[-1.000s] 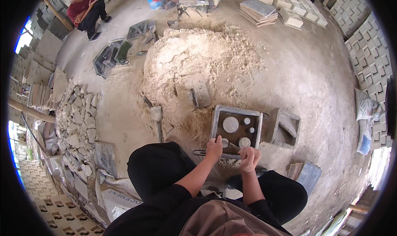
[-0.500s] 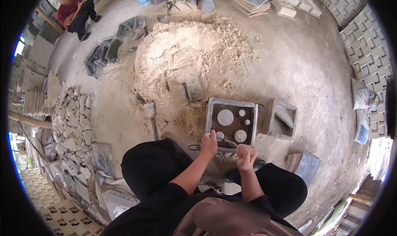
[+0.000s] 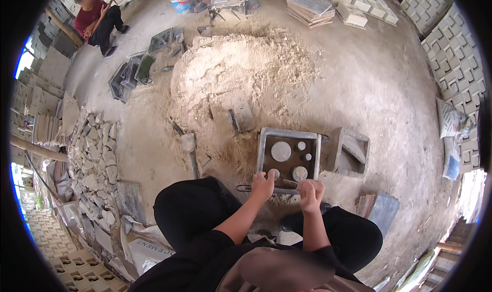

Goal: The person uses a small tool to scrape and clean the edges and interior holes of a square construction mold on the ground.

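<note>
A square grey mould frame (image 3: 318, 156) lies on the ground before me, with several pale round pieces of different sizes set in its brown inside, among them a large disc (image 3: 281, 151). At the frame's near left corner is my left hand (image 3: 262, 187), fingers curled and one fingertip beside a small round piece (image 3: 274, 174). What those fingers hold is hidden. My right hand (image 3: 310, 194) is closed at the near right corner on a thin flat tool (image 3: 290, 182), which points left across the near side of the frame. Next to the tool is another round piece (image 3: 300, 173).
A heap of pale powder (image 3: 230, 66) spreads beyond the frame. Right of it stands a second mould (image 3: 352, 151); left, a trowel-like tool (image 3: 190, 148). Rubble (image 3: 95, 159) and metal frames (image 3: 130, 71) lie left. One person works at the far side; another (image 3: 95, 20) sits far left.
The view has shifted slightly, so the scene sits a little lower. My right hand and its tool have moved slightly along the frame's near side. The far person's gloved hand has moved left.
</note>
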`<action>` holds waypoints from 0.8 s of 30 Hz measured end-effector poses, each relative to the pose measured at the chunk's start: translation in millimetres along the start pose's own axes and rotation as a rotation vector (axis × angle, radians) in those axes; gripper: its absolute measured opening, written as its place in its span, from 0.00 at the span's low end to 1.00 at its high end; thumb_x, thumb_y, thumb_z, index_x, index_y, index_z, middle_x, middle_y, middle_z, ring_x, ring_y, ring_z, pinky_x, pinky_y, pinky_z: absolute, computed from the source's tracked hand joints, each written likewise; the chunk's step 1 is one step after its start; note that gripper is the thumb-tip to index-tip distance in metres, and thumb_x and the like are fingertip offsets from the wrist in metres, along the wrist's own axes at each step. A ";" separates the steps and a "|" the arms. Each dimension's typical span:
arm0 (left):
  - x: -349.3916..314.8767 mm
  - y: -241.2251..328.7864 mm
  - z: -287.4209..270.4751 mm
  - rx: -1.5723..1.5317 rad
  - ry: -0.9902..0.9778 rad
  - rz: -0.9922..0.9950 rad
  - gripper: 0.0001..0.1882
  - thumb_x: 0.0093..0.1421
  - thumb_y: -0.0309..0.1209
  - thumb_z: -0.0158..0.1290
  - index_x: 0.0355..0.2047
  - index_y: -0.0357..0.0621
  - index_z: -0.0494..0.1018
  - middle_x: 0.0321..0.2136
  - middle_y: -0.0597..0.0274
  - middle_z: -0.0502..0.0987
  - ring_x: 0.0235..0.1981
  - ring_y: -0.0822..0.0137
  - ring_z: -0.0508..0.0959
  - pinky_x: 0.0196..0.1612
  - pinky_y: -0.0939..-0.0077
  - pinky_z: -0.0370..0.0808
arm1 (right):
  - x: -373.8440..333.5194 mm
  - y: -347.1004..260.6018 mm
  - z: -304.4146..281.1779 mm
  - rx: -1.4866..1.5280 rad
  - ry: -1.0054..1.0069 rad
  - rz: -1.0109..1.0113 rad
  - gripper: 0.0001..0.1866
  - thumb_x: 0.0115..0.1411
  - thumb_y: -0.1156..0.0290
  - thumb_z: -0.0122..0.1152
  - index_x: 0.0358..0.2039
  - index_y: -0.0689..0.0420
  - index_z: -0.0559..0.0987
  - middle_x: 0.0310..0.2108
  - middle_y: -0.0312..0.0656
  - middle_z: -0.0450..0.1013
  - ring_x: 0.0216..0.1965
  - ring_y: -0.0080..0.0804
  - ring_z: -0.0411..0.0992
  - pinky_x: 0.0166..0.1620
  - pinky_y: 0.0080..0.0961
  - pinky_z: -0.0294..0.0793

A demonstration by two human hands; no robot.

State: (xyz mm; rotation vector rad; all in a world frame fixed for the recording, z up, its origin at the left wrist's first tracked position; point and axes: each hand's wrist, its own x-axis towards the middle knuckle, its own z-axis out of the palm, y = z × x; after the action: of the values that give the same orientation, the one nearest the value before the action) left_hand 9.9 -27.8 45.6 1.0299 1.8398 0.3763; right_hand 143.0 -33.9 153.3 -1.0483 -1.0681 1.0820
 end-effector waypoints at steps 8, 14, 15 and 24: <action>-3.4 6.9 1.7 -0.008 -0.014 0.007 0.32 0.55 0.53 0.39 0.48 0.35 0.60 0.48 0.41 0.59 0.49 0.43 0.60 0.53 0.58 0.56 | -4.0 14.6 -3.0 -0.146 0.027 0.009 0.21 0.52 0.73 0.41 0.03 0.58 0.55 0.03 0.33 0.53 0.07 0.20 0.51 0.14 0.20 0.51; -3.7 6.7 0.2 -0.023 -0.027 0.003 0.33 0.55 0.53 0.38 0.49 0.35 0.59 0.49 0.40 0.58 0.50 0.43 0.60 0.53 0.57 0.55 | -1.8 4.4 -2.3 -0.078 0.067 0.004 0.23 0.54 0.72 0.41 0.03 0.56 0.54 0.04 0.32 0.51 0.07 0.19 0.48 0.14 0.20 0.50; -2.8 8.4 0.1 -0.026 -0.028 0.010 0.33 0.55 0.54 0.38 0.49 0.35 0.59 0.49 0.40 0.58 0.50 0.43 0.60 0.53 0.57 0.55 | -2.0 7.9 -4.3 -0.082 0.070 0.013 0.23 0.54 0.71 0.41 0.03 0.56 0.53 0.04 0.32 0.51 0.07 0.19 0.48 0.14 0.20 0.49; -5.0 10.4 -0.3 -0.002 -0.047 0.003 0.33 0.55 0.54 0.37 0.49 0.36 0.59 0.49 0.40 0.57 0.50 0.42 0.59 0.53 0.57 0.54 | 3.9 -10.2 1.5 -0.073 0.017 -0.153 0.24 0.54 0.68 0.40 0.03 0.56 0.54 0.03 0.33 0.53 0.07 0.20 0.51 0.15 0.20 0.52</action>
State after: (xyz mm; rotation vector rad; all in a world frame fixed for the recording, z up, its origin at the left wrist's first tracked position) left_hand 15.7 -25.5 55.3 1.0320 1.7964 0.3526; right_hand 143.5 -31.5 164.0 -1.0142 -1.1614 0.9159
